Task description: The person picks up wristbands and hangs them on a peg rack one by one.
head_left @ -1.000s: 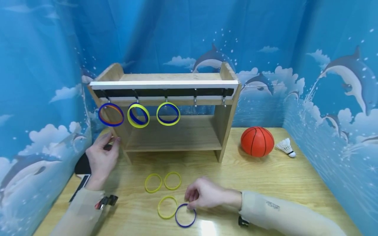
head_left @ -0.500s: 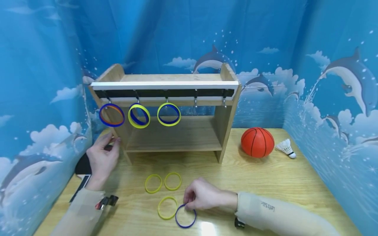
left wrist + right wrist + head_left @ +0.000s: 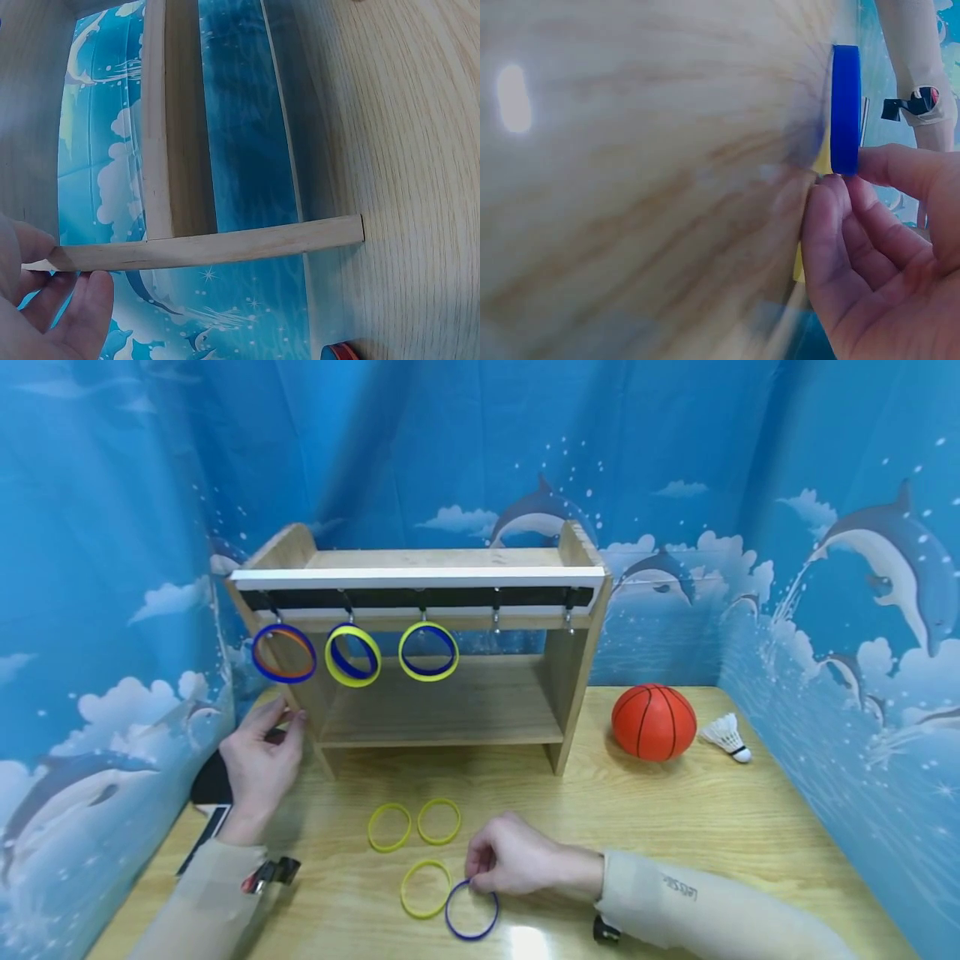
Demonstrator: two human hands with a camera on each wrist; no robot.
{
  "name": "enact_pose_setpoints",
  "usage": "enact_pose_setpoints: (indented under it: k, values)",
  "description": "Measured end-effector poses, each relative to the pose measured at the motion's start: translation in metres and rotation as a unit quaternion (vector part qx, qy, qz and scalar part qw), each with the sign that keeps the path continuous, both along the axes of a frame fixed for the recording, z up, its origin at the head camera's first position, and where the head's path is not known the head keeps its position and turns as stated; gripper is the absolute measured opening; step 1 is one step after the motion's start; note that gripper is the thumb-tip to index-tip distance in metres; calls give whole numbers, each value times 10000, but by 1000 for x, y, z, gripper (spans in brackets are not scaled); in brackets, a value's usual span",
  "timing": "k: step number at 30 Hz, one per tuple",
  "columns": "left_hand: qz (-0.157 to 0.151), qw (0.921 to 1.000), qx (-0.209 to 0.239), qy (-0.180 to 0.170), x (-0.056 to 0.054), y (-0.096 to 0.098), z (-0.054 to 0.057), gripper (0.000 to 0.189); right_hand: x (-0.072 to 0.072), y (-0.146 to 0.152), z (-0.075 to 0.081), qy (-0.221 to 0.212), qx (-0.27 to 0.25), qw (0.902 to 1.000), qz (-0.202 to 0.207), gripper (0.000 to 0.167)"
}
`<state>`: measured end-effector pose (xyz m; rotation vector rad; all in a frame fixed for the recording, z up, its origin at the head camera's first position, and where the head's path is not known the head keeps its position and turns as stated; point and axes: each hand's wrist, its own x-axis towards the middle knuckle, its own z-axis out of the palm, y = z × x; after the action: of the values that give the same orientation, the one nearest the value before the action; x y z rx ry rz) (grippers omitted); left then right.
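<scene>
My left hand (image 3: 262, 768) grips the front edge of the left side panel of a wooden shelf (image 3: 442, 706); in the left wrist view, thumb and fingers sit on opposite sides of that panel (image 3: 225, 250). Low over the table, my right hand (image 3: 513, 856) pinches the near edge of a blue wristband (image 3: 846, 109), which lies flat. Beside it are three yellow wristbands (image 3: 402, 893) on the tabletop. From the shelf's hooks hang a blue-and-orange pair (image 3: 283, 678) and two yellow-and-blue pairs (image 3: 347, 677) of bands. The two hooks (image 3: 496, 620) at right carry nothing.
A small red basketball (image 3: 654, 722) and a white shuttlecock (image 3: 726, 735) lie right of the shelf. Partly hidden behind my left hand is a dark rounded object (image 3: 208, 777). Blue dolphin-print curtains (image 3: 465, 443) enclose the table on the back and sides.
My right hand has shifted slightly left, its fingers closing in on the blue band's edge. The left hand stays on the shelf, and the bands keep their places.
</scene>
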<state>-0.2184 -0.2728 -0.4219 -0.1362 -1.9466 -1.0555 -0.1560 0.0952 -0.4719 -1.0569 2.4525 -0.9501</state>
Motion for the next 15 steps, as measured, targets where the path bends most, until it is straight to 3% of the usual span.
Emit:
enact_pose_setpoints:
  k: [15]
  values:
    - [-14, 10000, 42, -72, 0, 0, 0, 35, 1, 10, 7, -812, -239, 9964, -109, 9]
